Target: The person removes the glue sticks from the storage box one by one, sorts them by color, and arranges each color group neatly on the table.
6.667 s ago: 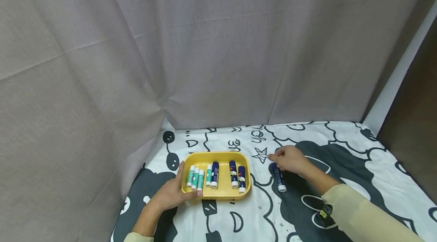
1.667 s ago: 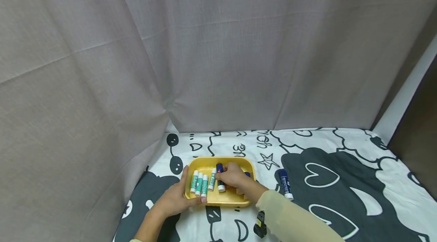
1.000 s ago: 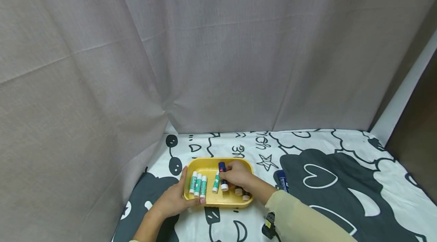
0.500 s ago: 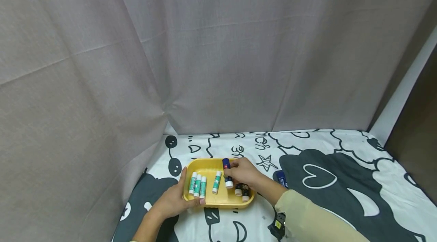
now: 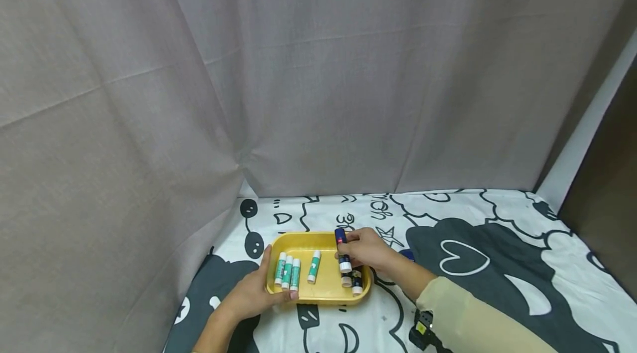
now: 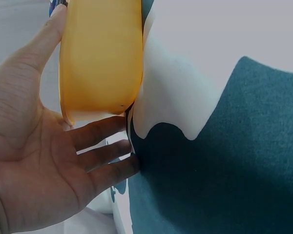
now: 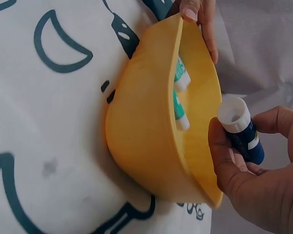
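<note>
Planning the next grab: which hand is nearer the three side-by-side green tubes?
Left. The left hand grips the yellow tray beside those green tubes; the right hand holds a blue tube by the tray's other end.

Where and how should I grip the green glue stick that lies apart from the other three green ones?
Probably pinch the green glue stick around its middle, coming from above: it is a slim cylinder lying down, with bare yellow tray along both long sides.

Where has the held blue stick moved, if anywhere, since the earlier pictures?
Yes: the held blue stick moved right, nearer the star printed on the cloth.
</note>
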The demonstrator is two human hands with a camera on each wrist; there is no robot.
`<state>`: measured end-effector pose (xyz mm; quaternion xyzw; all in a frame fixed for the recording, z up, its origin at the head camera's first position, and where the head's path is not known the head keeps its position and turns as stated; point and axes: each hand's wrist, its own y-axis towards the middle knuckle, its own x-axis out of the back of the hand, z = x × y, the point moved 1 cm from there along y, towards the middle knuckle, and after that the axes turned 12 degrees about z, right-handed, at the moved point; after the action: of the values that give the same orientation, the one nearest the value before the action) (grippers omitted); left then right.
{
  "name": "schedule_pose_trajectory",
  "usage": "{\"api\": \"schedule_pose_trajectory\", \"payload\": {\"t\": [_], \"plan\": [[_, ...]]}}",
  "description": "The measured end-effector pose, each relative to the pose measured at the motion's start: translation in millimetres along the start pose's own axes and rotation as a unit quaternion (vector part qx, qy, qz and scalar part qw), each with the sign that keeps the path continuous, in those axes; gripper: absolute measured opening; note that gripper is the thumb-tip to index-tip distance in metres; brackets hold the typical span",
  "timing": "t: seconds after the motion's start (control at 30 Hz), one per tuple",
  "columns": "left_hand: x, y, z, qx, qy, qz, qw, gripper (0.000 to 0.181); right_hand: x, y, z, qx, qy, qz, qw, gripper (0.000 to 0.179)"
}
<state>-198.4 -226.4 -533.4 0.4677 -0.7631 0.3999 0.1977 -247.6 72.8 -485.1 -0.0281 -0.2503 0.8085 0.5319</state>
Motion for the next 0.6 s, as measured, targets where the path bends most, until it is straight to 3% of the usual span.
{"api": "schedule_pose_trajectory", "payload": {"t": [0.33,0.6], "plan": [[-0.2,-2.0,-0.1,-0.027,0.01,-0.005,0.9996,0.141,21.2,-8.5,-9.7,-0.008,-0.038,-0.017,0.9991,0.05],[0.5,-2.7,0.6,-0.03,0.004,-0.009,0.9995,0.142,37.4,-16.9,-21.7,-0.008,-0.058,-0.034,0.9977,0.054]]}}
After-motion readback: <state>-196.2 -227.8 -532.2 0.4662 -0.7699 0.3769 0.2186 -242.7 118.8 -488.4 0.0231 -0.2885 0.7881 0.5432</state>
